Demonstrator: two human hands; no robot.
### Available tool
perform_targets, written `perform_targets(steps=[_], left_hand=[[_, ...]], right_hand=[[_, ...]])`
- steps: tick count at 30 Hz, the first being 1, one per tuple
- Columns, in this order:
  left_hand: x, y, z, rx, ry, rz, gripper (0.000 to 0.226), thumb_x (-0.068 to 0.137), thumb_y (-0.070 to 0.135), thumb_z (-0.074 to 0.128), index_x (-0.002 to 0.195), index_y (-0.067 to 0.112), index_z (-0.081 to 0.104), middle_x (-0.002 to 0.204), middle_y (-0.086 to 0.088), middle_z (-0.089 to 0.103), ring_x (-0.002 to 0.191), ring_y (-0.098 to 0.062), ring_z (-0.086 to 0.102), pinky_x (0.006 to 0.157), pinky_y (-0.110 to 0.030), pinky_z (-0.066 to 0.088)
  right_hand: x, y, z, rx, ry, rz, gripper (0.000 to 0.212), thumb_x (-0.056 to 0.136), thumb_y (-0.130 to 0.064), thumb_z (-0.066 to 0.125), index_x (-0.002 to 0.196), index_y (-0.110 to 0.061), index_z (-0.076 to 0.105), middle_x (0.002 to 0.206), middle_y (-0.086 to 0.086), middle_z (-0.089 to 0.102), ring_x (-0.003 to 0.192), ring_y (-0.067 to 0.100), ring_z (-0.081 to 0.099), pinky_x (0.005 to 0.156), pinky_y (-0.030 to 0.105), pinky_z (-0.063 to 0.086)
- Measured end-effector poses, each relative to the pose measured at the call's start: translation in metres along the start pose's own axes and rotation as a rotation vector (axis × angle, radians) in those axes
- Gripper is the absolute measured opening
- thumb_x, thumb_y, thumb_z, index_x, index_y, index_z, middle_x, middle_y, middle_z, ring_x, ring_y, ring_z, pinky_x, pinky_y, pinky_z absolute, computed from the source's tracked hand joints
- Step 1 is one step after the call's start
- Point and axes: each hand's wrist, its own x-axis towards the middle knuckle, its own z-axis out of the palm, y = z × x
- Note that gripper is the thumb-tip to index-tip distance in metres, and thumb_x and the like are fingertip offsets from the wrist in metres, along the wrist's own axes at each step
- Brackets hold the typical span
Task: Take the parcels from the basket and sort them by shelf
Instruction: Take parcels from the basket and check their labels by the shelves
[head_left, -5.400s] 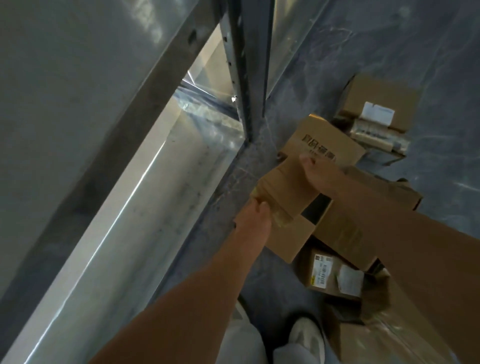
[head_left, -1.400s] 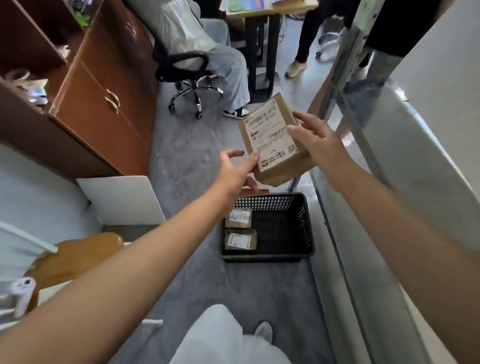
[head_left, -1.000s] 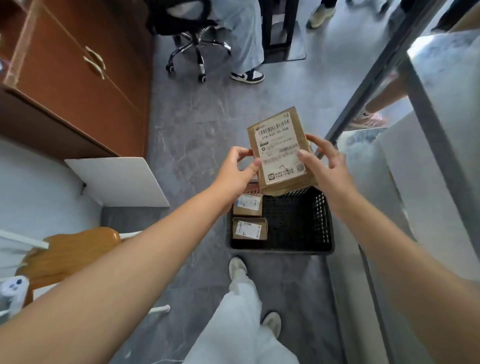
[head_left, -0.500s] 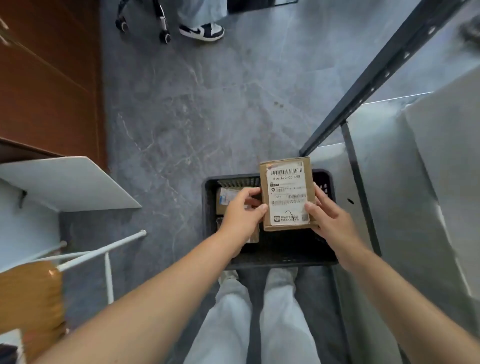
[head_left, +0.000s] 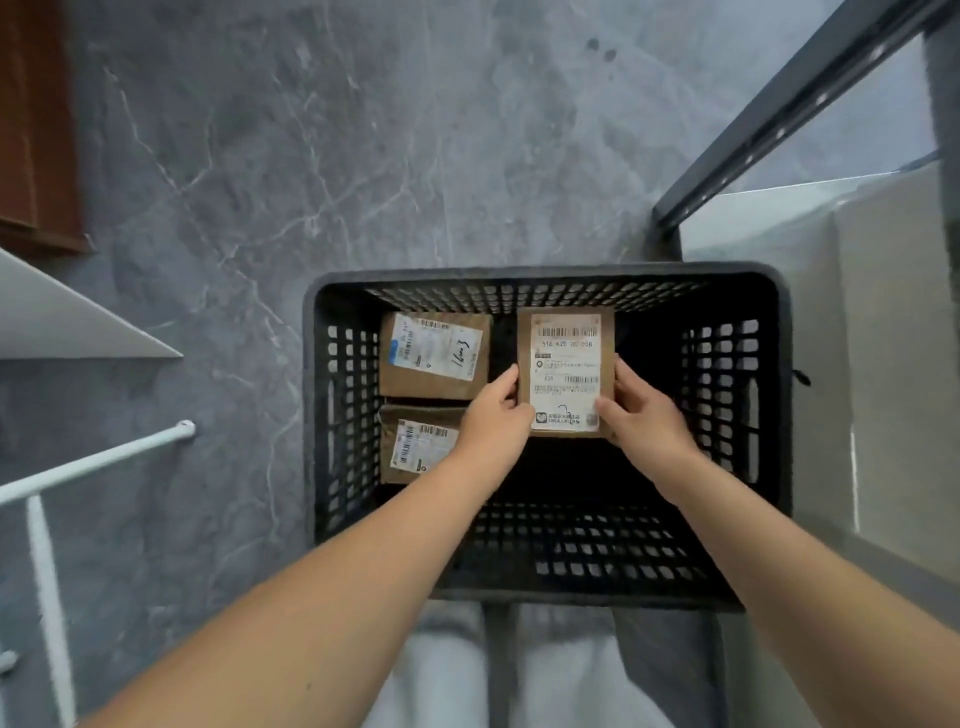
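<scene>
- Head view: a small cardboard parcel (head_left: 565, 371), label up, sits right of frame centre over the black plastic basket (head_left: 769, 415).
- The left hand (head_left: 491, 418) pinches its left edge and the right hand (head_left: 641, 413) its right edge, both closed on it.
- It looks light and stiff; gripping the two long edges keeps the label readable.
- Two more labelled parcels, one upper (head_left: 434, 356) and one lower (head_left: 418, 447), lie at the basket's left.
- The grey shelf frame (head_left: 779, 119) stands upper right.
</scene>
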Motion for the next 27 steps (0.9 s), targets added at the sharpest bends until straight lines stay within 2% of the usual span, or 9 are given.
perform_targets(steps=[3, 8, 12, 16, 19, 22, 23, 25, 27], left_hand=[[0.042, -0.021, 0.005, 0.03, 0.013, 0.016, 0.063, 0.094, 0.008, 0.054, 0.151, 0.028, 0.033, 0.146, 0.008, 0.048, 0.115, 0.001, 0.048, 0.093, -0.017, 0.041], [0.077, -0.055, 0.005, 0.155, 0.008, 0.054, 0.069, 0.096, 0.01, 0.051, 0.154, 0.03, 0.021, 0.153, 0.007, 0.039, 0.128, -0.005, 0.045, 0.097, -0.015, 0.037], [0.079, -0.076, 0.005, 0.341, 0.079, 0.153, 0.074, 0.096, 0.006, 0.049, 0.157, 0.021, 0.01, 0.162, 0.004, 0.013, 0.148, -0.013, 0.016, 0.122, -0.03, 0.019], [0.077, -0.082, 0.01, 0.635, 0.093, 0.181, 0.072, 0.096, 0.012, 0.049, 0.157, 0.016, 0.01, 0.155, 0.001, 0.01, 0.139, -0.021, 0.02, 0.119, -0.033, 0.024], [0.079, -0.077, 0.014, 0.798, 0.038, 0.134, 0.063, 0.098, 0.015, 0.045, 0.153, 0.007, 0.016, 0.154, 0.001, 0.008, 0.137, -0.025, 0.021, 0.113, -0.032, 0.031], [0.08, -0.064, 0.016, 0.862, 0.03, 0.068, 0.059, 0.098, 0.019, 0.044, 0.15, 0.002, 0.022, 0.153, -0.003, 0.011, 0.14, -0.024, 0.017, 0.11, -0.034, 0.034], [0.079, -0.059, 0.016, 0.862, 0.025, 0.054, 0.057, 0.098, 0.02, 0.044, 0.149, 0.001, 0.024, 0.153, -0.004, 0.013, 0.14, -0.024, 0.019, 0.109, -0.034, 0.035], [0.073, -0.049, 0.014, 0.866, 0.013, 0.073, 0.054, 0.099, 0.019, 0.044, 0.148, 0.002, 0.029, 0.155, -0.003, 0.018, 0.14, -0.024, 0.022, 0.11, -0.037, 0.035], [0.06, -0.037, 0.01, 0.864, -0.011, 0.137, 0.052, 0.1, 0.017, 0.043, 0.149, 0.006, 0.031, 0.156, -0.004, 0.024, 0.141, -0.024, 0.026, 0.113, -0.04, 0.033]], right_hand=[[0.038, 0.022, 0.022, 0.043, 0.085, 0.036, 0.056, 0.097, -0.02, 0.053, 0.146, -0.043, 0.039, 0.137, -0.011, 0.059, 0.122, 0.013, 0.058, 0.106, 0.043, 0.046], [0.07, 0.042, 0.059, 0.121, 0.152, 0.052, 0.053, 0.1, -0.016, 0.045, 0.147, -0.04, 0.04, 0.137, -0.005, 0.059, 0.124, 0.013, 0.056, 0.11, 0.038, 0.043], [0.083, 0.044, 0.084, 0.076, 0.164, 0.058, 0.055, 0.101, -0.016, 0.045, 0.15, -0.038, 0.034, 0.136, -0.005, 0.059, 0.11, 0.007, 0.059, 0.099, 0.022, 0.044], [0.094, 0.045, 0.085, -0.084, 0.191, 0.093, 0.053, 0.101, -0.024, 0.045, 0.151, -0.038, 0.031, 0.135, -0.004, 0.06, 0.111, 0.012, 0.059, 0.091, 0.022, 0.043], [0.099, 0.042, 0.083, -0.156, 0.165, 0.146, 0.058, 0.101, -0.016, 0.047, 0.152, -0.037, 0.029, 0.136, -0.002, 0.059, 0.112, 0.013, 0.059, 0.09, 0.023, 0.044], [0.097, 0.033, 0.084, -0.224, 0.093, 0.205, 0.072, 0.098, -0.01, 0.049, 0.157, -0.031, 0.013, 0.138, 0.001, 0.056, 0.117, 0.018, 0.058, 0.086, 0.024, 0.044], [0.094, 0.028, 0.084, -0.281, 0.059, 0.222, 0.078, 0.097, -0.012, 0.05, 0.158, -0.026, 0.004, 0.139, 0.004, 0.055, 0.12, 0.021, 0.056, 0.087, 0.025, 0.043], [0.084, 0.015, 0.085, -0.403, 0.042, 0.24, 0.088, 0.095, -0.019, 0.053, 0.156, -0.015, -0.01, 0.146, 0.009, 0.046, 0.133, 0.026, 0.044, 0.104, 0.037, 0.041], [0.07, 0.0, 0.085, -0.457, 0.066, 0.223, 0.091, 0.093, -0.022, 0.055, 0.155, -0.008, -0.009, 0.151, 0.013, 0.037, 0.142, 0.029, 0.032, 0.112, 0.049, 0.034]])
